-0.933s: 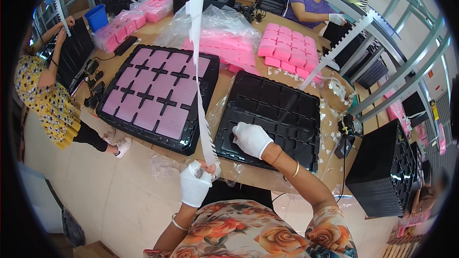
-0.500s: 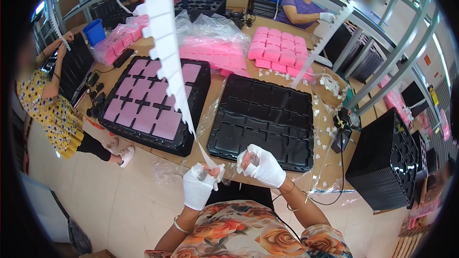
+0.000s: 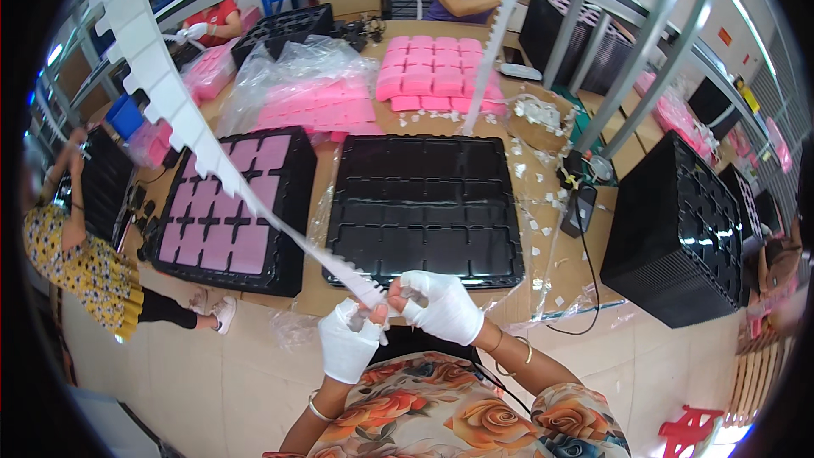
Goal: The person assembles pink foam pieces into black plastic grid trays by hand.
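And here's the left hand (image 3: 350,343), low in the middle of the frame, in a white glove with bare fingertips, thumb and finger pinched on the lower end of a long white strip with a toothed edge (image 3: 168,102). Right beside it, the right hand (image 3: 445,309), gloved the same way, has its fingertips curled in at that same end; whether they have hold of it, I can't tell.

Follow the strip: it sweeps from the hands to the upper left of the frame, crossing in front of a deep black plastic tray (image 3: 292,233) at centre left, with mauve foam pads (image 3: 246,255) showing between cross-shaped gaps.

Just above the hands, mid-frame, a glossy black rectangular plastic tray (image 3: 424,199) lies flat on the brown table (image 3: 500,309). White scraps (image 3: 547,197) litter the surface to its right.

Farther up, it's pink foam blocks (image 3: 431,64) at upper centre, and left of them a crumpled clear plastic bag (image 3: 271,76) over more pink foam. Over at the right stands a tall stack of black trays (image 3: 657,237).

Left edge now: a co-worker in a yellow patterned top (image 3: 80,259), arms raised; upper left, a blue plastic bucket (image 3: 125,117).
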The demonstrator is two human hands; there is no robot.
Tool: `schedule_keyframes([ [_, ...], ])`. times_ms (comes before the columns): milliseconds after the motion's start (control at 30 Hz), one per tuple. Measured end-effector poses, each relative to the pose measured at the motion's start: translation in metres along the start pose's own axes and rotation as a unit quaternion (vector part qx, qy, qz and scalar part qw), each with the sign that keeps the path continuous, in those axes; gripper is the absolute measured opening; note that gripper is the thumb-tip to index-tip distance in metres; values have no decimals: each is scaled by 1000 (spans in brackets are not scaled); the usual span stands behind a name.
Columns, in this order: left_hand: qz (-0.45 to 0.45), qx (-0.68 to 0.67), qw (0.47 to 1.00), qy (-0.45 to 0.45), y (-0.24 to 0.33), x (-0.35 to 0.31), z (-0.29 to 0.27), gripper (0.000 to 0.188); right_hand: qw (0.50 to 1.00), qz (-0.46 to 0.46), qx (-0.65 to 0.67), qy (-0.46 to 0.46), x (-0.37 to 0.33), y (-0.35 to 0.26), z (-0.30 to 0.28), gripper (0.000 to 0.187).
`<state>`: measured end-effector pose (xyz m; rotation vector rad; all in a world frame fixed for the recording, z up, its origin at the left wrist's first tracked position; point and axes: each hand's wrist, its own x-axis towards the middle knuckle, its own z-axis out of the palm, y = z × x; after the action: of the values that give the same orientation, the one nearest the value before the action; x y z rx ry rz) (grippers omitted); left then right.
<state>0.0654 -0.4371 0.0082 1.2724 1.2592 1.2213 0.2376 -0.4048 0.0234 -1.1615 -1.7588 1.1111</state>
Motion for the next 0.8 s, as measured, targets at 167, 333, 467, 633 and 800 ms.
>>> schedule_keyframes([
  [167, 135, 141, 977, 88, 9, 13, 8, 21, 995, -84, -11, 51, -9, -8, 2, 10],
  [333, 37, 109, 988, 101, 0, 14, 4, 19, 999, -13, -38, 26, -18, 0, -57, 2],
  [467, -13, 146, 983, 109, -24, 0, -23, 18, 969, -1, -245, -28, -11, 23, -131, 5],
  [633, -38, 145, 984, 101, -46, -11, -26, 16, 898, 30, -418, -136, 12, 54, -150, 6],
  [800, -42, 151, 983, 97, -58, -13, -19, 16, 879, 29, -451, -150, 23, 68, -141, 7],
])
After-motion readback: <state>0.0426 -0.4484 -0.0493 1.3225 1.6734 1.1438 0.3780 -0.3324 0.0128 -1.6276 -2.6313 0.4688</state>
